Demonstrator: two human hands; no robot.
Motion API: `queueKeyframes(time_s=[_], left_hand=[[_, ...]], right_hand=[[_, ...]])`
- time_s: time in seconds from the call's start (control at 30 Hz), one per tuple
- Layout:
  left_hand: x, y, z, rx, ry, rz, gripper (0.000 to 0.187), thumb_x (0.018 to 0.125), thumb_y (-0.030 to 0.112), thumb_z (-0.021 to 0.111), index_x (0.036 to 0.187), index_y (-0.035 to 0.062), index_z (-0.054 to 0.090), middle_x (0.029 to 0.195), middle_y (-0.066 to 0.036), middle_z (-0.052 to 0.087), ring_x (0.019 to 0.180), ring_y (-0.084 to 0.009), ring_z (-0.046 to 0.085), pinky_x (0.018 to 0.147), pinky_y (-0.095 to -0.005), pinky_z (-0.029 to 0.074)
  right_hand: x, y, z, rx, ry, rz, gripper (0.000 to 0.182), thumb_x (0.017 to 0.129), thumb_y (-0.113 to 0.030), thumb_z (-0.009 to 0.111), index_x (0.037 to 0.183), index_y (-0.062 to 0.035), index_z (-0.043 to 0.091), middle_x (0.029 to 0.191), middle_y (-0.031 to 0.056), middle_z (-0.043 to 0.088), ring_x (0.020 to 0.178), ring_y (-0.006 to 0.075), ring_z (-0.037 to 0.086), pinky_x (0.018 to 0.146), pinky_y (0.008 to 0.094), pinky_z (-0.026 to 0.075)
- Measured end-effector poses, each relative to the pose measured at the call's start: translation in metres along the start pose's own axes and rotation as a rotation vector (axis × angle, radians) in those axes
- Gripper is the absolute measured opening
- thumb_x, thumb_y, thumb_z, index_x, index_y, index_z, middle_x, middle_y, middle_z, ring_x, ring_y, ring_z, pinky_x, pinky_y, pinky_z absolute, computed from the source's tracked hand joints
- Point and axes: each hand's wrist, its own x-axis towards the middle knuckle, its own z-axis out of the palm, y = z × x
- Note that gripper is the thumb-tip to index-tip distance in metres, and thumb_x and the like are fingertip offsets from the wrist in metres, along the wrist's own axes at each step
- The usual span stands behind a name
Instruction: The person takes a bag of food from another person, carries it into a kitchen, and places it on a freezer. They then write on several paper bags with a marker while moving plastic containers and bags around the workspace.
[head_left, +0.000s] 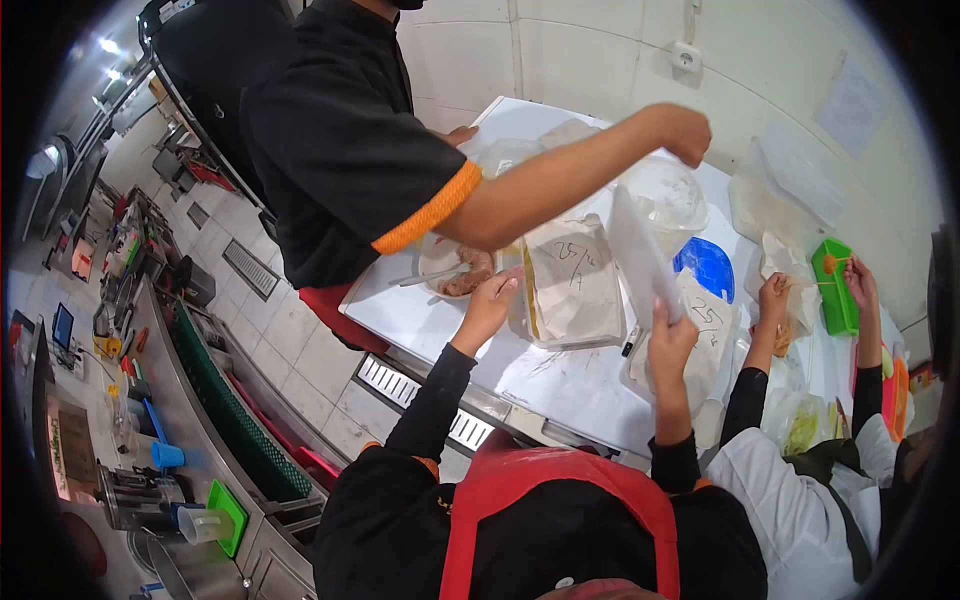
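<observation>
My left hand is closed beside a white bowl of minced meat; something small and pinkish shows at its fingertips, too unclear to name. A metal spoon leans in the bowl. My right hand grips the lower edge of a translucent white lid, tilted upright. Between my hands lies a container covered with brown paper marked "25". A second marked paper cover sits right of the lid, near a blue plastic piece.
Across the white table, a co-worker's bare arm reaches over the containers. At right, another co-worker's hands work beside a green tray. A black marker lies near my right hand. A metal counter runs along the left.
</observation>
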Motion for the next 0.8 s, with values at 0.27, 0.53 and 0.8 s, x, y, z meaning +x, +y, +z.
queueKeyframes(time_s=[0.27, 0.53, 0.8], left_hand=[[-0.015, 0.047, -0.001, -0.663, -0.436, -0.349, 0.042, 0.091, 0.018, 0.045, 0.129, 0.0033, 0.035, 0.110, -0.014, 0.056, 0.091, -0.0162, 0.058, 0.076, -0.0269, 0.047], [-0.036, 0.030, 0.015, -0.607, -0.228, -0.287, 0.054, 0.085, 0.000, 0.044, 0.134, 0.0021, 0.021, 0.113, -0.015, 0.055, 0.083, -0.0190, 0.062, 0.064, -0.0240, 0.050], [0.004, 0.002, 0.041, -0.415, 0.106, -0.126, 0.038, 0.082, 0.001, 0.047, 0.120, 0.0015, 0.041, 0.099, -0.011, 0.060, 0.075, -0.0159, 0.060, 0.062, -0.0250, 0.048]], right_hand=[[-0.058, -0.002, -0.018, -0.267, -0.561, -0.755, 0.041, 0.070, -0.002, 0.055, 0.106, -0.0193, 0.063, 0.121, 0.0087, 0.052, 0.115, 0.0382, 0.043, 0.099, 0.0532, 0.025], [-0.050, 0.017, -0.028, 0.129, -0.306, -0.002, 0.043, 0.075, -0.009, 0.057, 0.118, -0.0103, 0.053, 0.128, 0.0217, 0.041, 0.108, 0.0363, 0.049, 0.088, 0.0390, 0.041], [0.021, 0.038, 0.028, -0.219, -0.401, 0.194, 0.046, 0.077, -0.010, 0.053, 0.122, -0.0043, 0.045, 0.104, 0.0219, 0.057, 0.087, 0.0313, 0.058, 0.078, 0.0349, 0.046]])
